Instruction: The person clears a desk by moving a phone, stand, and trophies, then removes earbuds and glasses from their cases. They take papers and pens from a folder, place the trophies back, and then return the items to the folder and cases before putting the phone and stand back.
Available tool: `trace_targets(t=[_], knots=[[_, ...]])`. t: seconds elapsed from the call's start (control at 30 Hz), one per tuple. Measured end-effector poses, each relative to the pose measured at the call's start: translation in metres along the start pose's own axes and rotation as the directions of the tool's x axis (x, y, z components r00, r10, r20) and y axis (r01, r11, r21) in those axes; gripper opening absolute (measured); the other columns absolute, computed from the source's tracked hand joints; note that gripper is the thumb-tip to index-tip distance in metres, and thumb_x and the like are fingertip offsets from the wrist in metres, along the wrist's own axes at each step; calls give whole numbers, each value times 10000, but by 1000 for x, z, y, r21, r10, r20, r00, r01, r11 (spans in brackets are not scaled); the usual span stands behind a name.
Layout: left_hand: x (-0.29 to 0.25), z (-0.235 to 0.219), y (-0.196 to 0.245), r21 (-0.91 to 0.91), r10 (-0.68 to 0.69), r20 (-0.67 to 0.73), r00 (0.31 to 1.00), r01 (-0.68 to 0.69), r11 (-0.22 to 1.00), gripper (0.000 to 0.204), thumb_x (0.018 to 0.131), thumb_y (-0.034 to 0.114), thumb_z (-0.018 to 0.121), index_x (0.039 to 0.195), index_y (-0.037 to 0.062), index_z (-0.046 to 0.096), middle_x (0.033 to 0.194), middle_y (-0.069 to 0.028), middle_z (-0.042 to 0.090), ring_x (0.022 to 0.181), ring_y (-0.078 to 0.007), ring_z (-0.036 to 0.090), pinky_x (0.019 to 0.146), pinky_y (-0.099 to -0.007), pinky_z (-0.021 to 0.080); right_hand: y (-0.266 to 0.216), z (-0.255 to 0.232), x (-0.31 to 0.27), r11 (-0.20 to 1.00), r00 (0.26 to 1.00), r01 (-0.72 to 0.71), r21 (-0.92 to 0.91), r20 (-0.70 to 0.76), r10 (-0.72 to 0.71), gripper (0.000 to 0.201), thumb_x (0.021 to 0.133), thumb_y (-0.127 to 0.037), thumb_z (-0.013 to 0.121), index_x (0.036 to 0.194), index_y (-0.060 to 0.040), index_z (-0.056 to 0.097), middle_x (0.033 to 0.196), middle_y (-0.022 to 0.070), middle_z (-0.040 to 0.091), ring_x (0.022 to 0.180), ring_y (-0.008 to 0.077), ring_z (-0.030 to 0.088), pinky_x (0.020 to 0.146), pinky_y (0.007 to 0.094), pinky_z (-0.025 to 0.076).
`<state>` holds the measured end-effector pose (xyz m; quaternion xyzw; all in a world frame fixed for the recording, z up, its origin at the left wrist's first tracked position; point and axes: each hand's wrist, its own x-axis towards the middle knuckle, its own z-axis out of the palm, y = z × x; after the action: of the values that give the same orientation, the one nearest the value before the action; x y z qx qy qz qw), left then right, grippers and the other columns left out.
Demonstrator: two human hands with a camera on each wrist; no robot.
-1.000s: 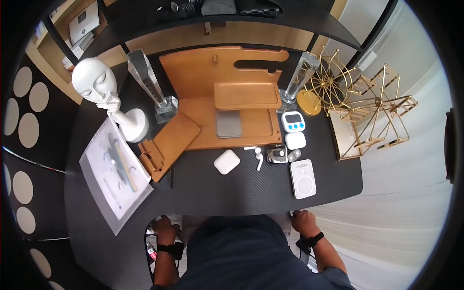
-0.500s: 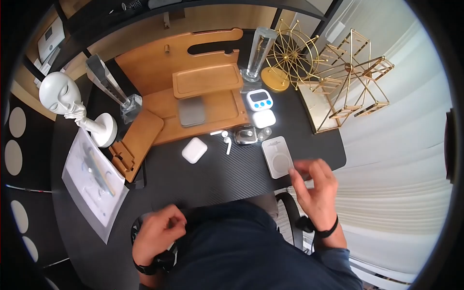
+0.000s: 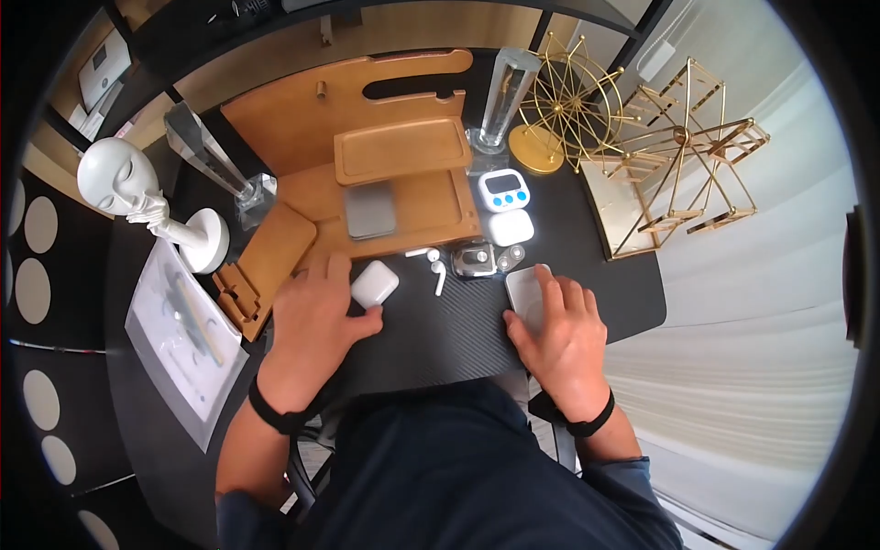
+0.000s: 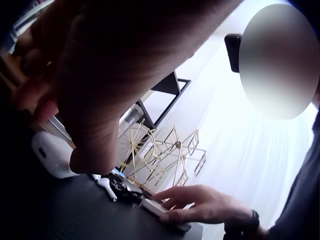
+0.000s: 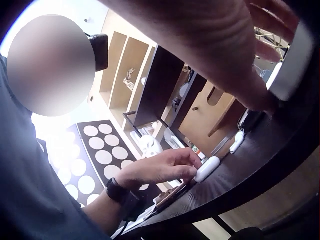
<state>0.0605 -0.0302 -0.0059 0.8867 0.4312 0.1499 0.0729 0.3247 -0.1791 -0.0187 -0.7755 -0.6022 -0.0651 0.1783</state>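
My right hand (image 3: 564,344) grips a white magnetic power bank (image 3: 524,295) at the right of the desk, thumb along its left edge and fingers over its far right side. My left hand (image 3: 312,321) is beside a white earbud case (image 3: 375,284). Its thumb tip is at the case's near edge and its extended fingers are off to the left. In the left wrist view, the case (image 4: 52,154) shows close to that thumb. Two white earbuds (image 3: 438,273) lie between the hands, next to a dark, shiny case (image 3: 473,259).
A brown desk stand (image 3: 417,215) with a grey square plate (image 3: 369,210) stands behind. White timer (image 3: 503,191), white case (image 3: 511,227) and gold wheel ornaments (image 3: 683,137) are at right. Crystal trophies (image 3: 504,96), white figurine (image 3: 119,179) and a plastic-sleeved sheet (image 3: 183,335) surround the work area.
Both hands rose from below the desk edge. The right hand moved onto the power bank and grips it; the left reached forward beside the earbud case. The head view turned right.
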Motion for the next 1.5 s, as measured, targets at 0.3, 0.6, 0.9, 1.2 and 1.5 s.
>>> trace_targets(t=[0.3, 0.6, 0.9, 1.2, 1.5], knots=[[4, 25, -9, -33, 123, 41, 992, -122, 992, 494, 749, 327, 861, 1016, 34, 567, 887, -189, 664, 775, -416, 685, 699, -483, 543, -24, -44, 37, 972, 986, 94, 213, -155, -62, 478, 793, -233, 871, 1178, 1, 710, 1079, 197, 744, 977, 415, 702, 870, 478, 576], [-14, 32, -8, -255, 93, 80, 992, -70, 965, 477, 784, 334, 840, 1038, 68, 535, 914, -160, 696, 763, -393, 724, 651, -475, 572, -62, 39, 108, 980, 982, 172, 103, -100, -162, 359, 848, -293, 781, 907, 51, 694, 815, 244, 706, 790, 412, 686, 730, 477, 583], [-18, 35, -12, -311, 90, 38, 995, -74, 948, 481, 777, 334, 852, 1036, 72, 544, 909, -149, 703, 731, -377, 723, 633, -462, 569, -78, 68, 127, 979, 974, 200, 34, -118, -195, 344, 901, -293, 765, 889, 44, 696, 849, 251, 695, 819, 403, 685, 751, 462, 583], [-18, 36, -14, -316, 81, 50, 995, -61, 947, 492, 758, 323, 868, 1035, 71, 549, 908, -141, 700, 730, -372, 723, 634, -458, 568, -79, 51, 130, 966, 986, 160, 205, 4, -165, 379, 881, -278, 794, 971, 80, 707, 936, 293, 704, 862, 424, 702, 765, 480, 590], [-18, 36, -13, -318, 74, 49, 996, -54, 947, 508, 742, 316, 881, 1046, 67, 560, 895, -136, 704, 732, -360, 729, 637, -444, 570, -77, 61, 125, 970, 982, 189, 152, -35, -186, 378, 887, -265, 798, 1016, 78, 702, 1084, 319, 684, 940, 419, 693, 837, 473, 592]])
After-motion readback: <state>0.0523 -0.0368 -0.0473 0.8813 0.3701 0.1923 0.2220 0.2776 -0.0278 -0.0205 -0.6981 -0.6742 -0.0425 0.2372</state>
